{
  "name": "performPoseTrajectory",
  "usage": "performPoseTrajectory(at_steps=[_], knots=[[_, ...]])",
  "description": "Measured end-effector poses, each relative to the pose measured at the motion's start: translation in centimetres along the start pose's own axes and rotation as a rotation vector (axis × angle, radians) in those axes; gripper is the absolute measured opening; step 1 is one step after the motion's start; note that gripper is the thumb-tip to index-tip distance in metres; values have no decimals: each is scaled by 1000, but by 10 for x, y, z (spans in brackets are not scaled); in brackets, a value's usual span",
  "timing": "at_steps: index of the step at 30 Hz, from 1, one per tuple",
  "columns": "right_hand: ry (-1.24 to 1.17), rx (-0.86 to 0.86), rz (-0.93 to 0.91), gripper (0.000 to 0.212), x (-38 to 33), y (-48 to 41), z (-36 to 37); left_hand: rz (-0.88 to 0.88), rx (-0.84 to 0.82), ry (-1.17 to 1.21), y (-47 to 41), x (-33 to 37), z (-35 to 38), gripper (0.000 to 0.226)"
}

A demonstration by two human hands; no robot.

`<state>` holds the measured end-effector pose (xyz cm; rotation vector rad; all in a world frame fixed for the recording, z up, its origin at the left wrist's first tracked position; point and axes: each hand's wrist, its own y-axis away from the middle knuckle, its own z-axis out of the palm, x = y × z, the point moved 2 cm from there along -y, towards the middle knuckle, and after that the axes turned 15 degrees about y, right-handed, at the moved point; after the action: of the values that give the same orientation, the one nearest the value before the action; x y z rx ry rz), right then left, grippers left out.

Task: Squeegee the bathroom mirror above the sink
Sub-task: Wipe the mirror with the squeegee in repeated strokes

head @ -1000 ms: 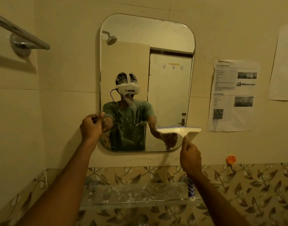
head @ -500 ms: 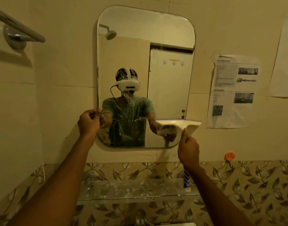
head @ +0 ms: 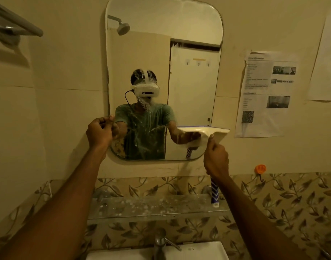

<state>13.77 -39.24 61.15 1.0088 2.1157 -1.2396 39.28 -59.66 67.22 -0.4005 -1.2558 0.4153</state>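
Squeegee creeps slightly up mirror, lower right. R hand fingers wrap its handle; L hand fingers pinch left edge. Centre suds unwiped.

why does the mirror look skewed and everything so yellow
head view: the wide-angle lens skews the mirror, its sides leaning inward toward the bottom; dim warm light tints everything yellow; the towel bar throws a soft shadow on the wall below it; text on the paper sheet is too soft to read.

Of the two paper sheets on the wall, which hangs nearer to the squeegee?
The printed sheet with photos, just right of the squeegee. The other sheet, at the far right edge, shows only a faint drawing.
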Motion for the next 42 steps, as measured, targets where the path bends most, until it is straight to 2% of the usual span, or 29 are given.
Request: performPoseTrajectory(at_steps=[9, 18, 24, 29, 35, 42], knots=[[129, -115, -6, 58, 60, 73, 33, 2, 7, 28, 0, -1, -1, 35], [54, -51, 3, 57, 50, 71, 20, -9, 0, 8, -2, -1, -1, 38], [-70, 50, -57, 51, 15, 38, -6, -51, -32, -11, -4, -5, -11, 38], [-128, 46, -82, 54, -15, 1, -12, -145, -96, -83, 1, -5, -29, 55], [-258, 89, -239, 44, -61, -24, -22, 55, -69, -116, -22, 40, -19, 53], [-302, 151, -326, 36, -126, -48, -39, 234, -61, -51, -60, 107, 20, 51]])
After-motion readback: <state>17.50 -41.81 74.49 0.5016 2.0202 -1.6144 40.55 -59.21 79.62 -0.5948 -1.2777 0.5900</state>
